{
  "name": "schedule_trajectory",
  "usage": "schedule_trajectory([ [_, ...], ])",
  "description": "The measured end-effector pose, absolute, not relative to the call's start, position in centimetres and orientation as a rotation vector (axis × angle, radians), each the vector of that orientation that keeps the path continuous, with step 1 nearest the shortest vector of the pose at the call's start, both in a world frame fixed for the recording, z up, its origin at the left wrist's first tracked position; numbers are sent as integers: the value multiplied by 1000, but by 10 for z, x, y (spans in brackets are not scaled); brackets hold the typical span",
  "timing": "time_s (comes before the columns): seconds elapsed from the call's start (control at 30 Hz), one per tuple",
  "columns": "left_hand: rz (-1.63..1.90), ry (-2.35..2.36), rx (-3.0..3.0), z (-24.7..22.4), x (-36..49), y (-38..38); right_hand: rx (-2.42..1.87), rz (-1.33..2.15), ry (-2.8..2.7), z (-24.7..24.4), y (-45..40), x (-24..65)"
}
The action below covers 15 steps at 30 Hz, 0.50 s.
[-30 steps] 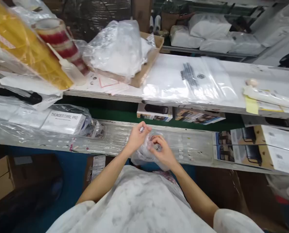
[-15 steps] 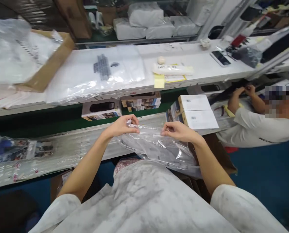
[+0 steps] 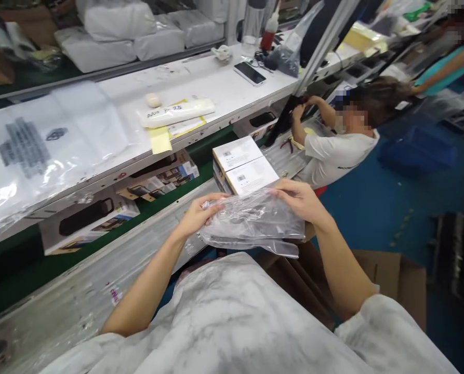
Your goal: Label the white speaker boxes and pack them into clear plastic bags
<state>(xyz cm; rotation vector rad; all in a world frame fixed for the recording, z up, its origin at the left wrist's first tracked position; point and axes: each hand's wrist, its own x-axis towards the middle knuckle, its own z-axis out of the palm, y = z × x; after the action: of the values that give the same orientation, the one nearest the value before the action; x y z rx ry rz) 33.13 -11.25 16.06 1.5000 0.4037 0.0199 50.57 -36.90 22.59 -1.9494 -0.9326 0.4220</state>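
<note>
A crumpled clear plastic bag (image 3: 251, 221) is stretched between my two hands, in front of my body. My left hand (image 3: 200, 214) pinches its left end between thumb and fingers. At the upper right end, my right hand (image 3: 300, 202) grips the film, fingers closed. Just beyond the bag stand two white-topped boxes (image 3: 247, 166) side by side, with printed labels. The bag overlaps the near edge of these boxes in view; whether it touches them I cannot tell.
A white shelf (image 3: 193, 78) holds a phone (image 3: 249, 73), a marked white tube (image 3: 179, 112) and plastic sheeting (image 3: 56, 140). Printed boxes (image 3: 91, 223) sit on the green conveyor below. A co-worker (image 3: 336, 135) sits to the right. An open carton (image 3: 391, 280) stands at lower right.
My view has turned to the right, so the shelf and boxes have shifted left. Both hands still hold the bag, now nearer the white-topped boxes. The carton at lower right has come into view.
</note>
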Motion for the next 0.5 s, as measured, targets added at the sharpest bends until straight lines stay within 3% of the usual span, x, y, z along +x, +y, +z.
schedule_trajectory([
  [0.17, 8, 513, 1407, 141, 359, -150, -2111, 331, -694, 215, -397, 508],
  [0.33, -441, 267, 1291, 115, 344, -179, -1824, 102, -359, 197, -417, 532],
  [0.4, -477, 269, 1184, 106, 333, -186, -1803, 304, -274, 186, -428, 546],
  [0.5, -235, 429, 1006, 96, 328, -180, -1819, 987, -419, 173, -450, 568],
])
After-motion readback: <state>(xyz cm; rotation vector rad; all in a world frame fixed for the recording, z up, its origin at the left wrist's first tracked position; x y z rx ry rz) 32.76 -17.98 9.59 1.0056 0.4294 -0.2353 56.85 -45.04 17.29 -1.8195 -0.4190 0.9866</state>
